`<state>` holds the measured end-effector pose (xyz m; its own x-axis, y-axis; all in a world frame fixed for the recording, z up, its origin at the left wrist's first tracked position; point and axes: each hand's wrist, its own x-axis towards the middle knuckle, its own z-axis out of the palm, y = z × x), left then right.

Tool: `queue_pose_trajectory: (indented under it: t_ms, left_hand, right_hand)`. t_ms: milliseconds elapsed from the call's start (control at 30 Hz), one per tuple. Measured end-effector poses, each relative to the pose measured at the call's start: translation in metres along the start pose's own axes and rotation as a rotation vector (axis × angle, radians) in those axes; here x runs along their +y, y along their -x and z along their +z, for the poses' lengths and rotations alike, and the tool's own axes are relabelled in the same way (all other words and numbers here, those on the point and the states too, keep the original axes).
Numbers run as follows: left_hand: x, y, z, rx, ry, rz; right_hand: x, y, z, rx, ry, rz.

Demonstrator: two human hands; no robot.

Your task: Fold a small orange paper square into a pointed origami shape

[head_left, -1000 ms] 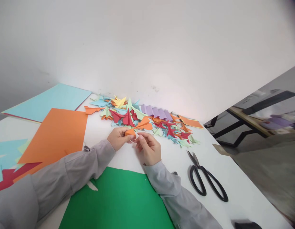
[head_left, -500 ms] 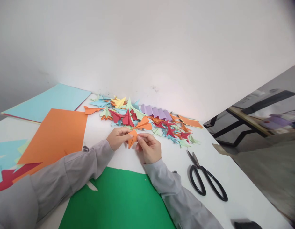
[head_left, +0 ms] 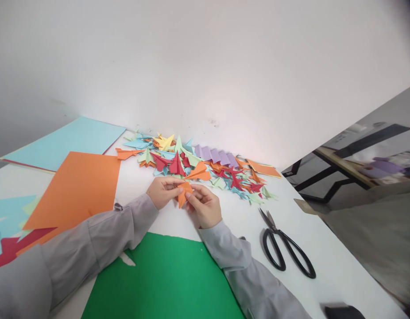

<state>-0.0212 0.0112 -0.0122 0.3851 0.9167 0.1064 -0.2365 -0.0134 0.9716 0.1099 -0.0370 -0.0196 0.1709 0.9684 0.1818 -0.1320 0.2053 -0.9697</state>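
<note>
Whereas a second ago the small folded orange paper piece [head_left: 183, 190] lay slanted in the left hand [head_left: 163, 192] with the fingertips of the right hand [head_left: 206, 208] just beside it, it is now spread between both hands, its point turned down toward the person. Compared with half a second ago, the right thumb has shifted inward from the piece's right edge onto its face. Both hands are pinching the piece: the left thumb is on its left side, with the fingers behind, and the right thumb is over its lower right part. The rest of the scene matches the earlier frames.

The piece is matt, plain orange, broad at the top and narrowing to a tip, with a crease running down toward the tip; the thumbs cover parts of its sides. It is held above the white surface [head_left: 241, 221], just in front of a larger orange folded paper plane [head_left: 201, 172] at the near edge of a heap of multicoloured folded paper planes [head_left: 176, 165]. A rectangular green paper sheet [head_left: 161, 283] lies nearer the person, partly under the forearms, and black-handled metal scissors [head_left: 274, 231] lie with blades slightly parted, to the right of the right hand.
</note>
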Motion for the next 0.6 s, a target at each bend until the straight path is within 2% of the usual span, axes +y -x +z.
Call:
queue_pose_trajectory:
  t_ms: [133,333,600]
  left_hand:
    - [0.0027,-0.0008,0.0003,-0.032,0.100,-0.040]
    - [0.0086,-0.0008,-0.0010,0.019,0.127,-0.188]
    - [0.0089,-0.0002,-0.0010,0.023,0.129,-0.163]
  right_hand:
    - [0.0008,-0.0011,-0.0022,0.051,-0.006,-0.008]
    - [-0.0005,-0.0018,-0.0055,0.060,-0.048,0.076]
    - [-0.0040,-0.0012,-0.0047,0.068,-0.058,0.101]
